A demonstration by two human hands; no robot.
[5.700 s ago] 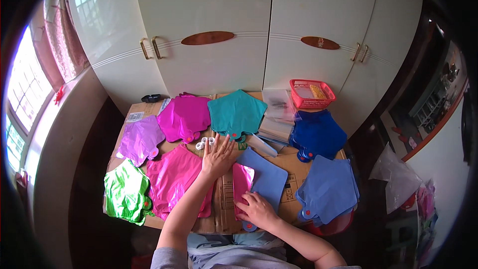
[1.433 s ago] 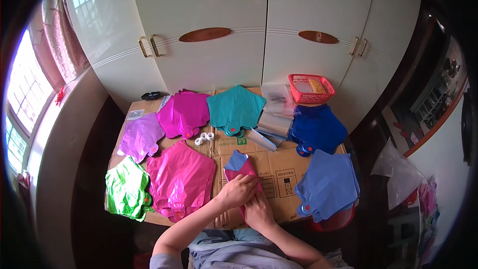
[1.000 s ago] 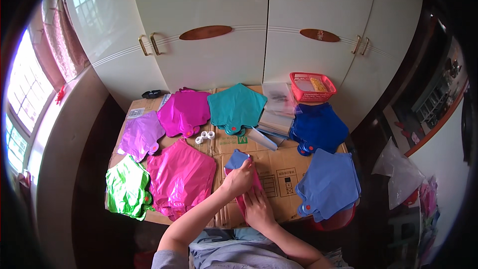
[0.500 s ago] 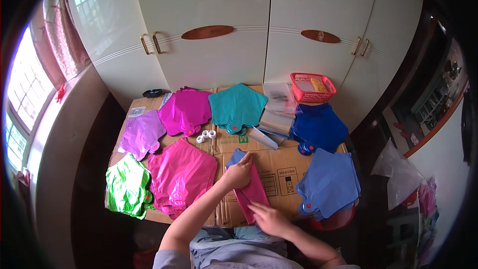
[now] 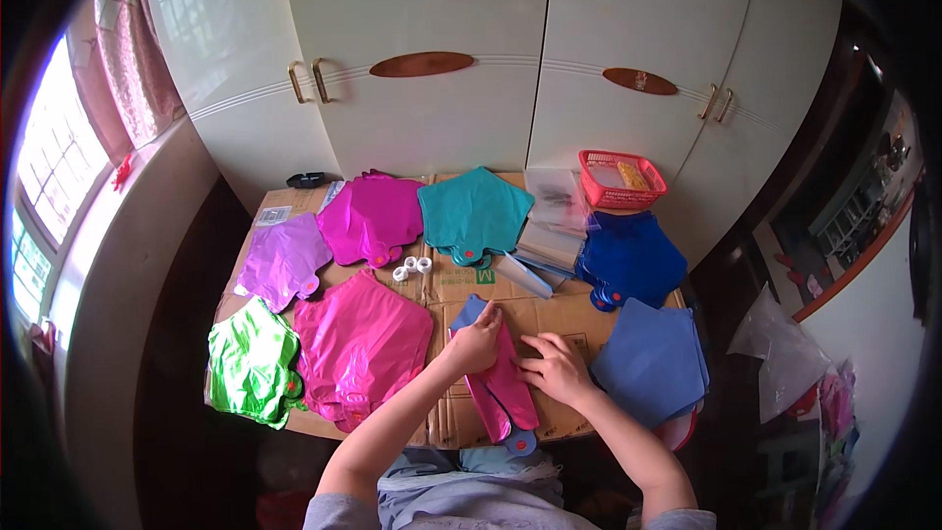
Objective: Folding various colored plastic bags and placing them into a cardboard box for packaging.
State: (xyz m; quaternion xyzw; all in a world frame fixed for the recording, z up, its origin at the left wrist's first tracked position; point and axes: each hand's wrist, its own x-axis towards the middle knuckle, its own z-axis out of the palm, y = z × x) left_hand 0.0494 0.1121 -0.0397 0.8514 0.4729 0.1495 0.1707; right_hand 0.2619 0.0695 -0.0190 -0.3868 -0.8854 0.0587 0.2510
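Note:
A folded pink foil balloon (image 5: 502, 385) lies in front of me on the cardboard. Blue foil shows at its top corner, and a blue round tab (image 5: 521, 444) with a red dot sticks out at its near end. My left hand (image 5: 476, 344) is closed on the upper part of the foil, thumb up. My right hand (image 5: 555, 369) is open, its fingers spread and its fingertips at the foil's right edge. Close to my left forearm lies a pile of pink foil balloons (image 5: 363, 344). A light blue pile (image 5: 652, 358) lies right of my right hand.
Farther back are purple (image 5: 285, 257), magenta (image 5: 373, 216), teal (image 5: 475, 211) and dark blue (image 5: 633, 255) foil piles; green foil (image 5: 251, 358) lies at left. White rolls (image 5: 424, 264), clear bags (image 5: 555, 198) and a red basket (image 5: 620, 181) sit on the cardboard-covered table. White cabinets stand behind.
My right hand has moved up and away from the foil's near end to its right edge. The near end has spread, showing the blue tab. The view has shifted slightly.

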